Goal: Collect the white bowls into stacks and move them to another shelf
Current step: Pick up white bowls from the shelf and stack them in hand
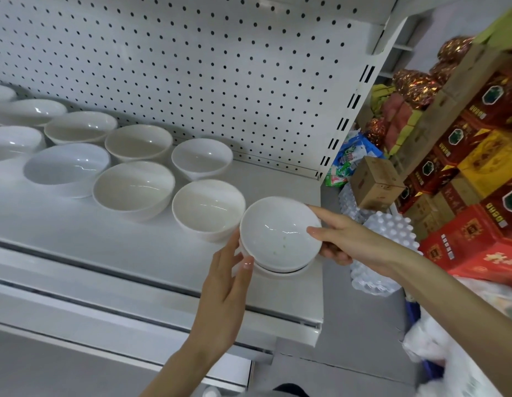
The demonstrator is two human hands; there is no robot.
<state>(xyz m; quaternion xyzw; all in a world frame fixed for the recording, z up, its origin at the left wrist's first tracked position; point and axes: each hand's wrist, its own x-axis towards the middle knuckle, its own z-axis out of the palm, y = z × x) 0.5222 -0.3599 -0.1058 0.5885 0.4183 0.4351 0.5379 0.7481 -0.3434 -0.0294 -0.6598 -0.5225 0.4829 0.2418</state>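
A small stack of white bowls is at the front right corner of the shelf. The right hand pinches its rim, and the left hand rests straight fingers against its side.

**Bowls on a shelf, a stack at its right front corner**

On the shelf, before the pegboard back panel, single bowls stood in two rows running from far left to near right. A stack of bowls, nested one in another, sat at the shelf's right front corner, just right of the nearest single bowl. The left hand lay against the stack's left side. The right hand held its right rim, thumb inside the top bowl. Past the shelf's right end lay packs of bottles, a small box behind them and stacked cartons further right.
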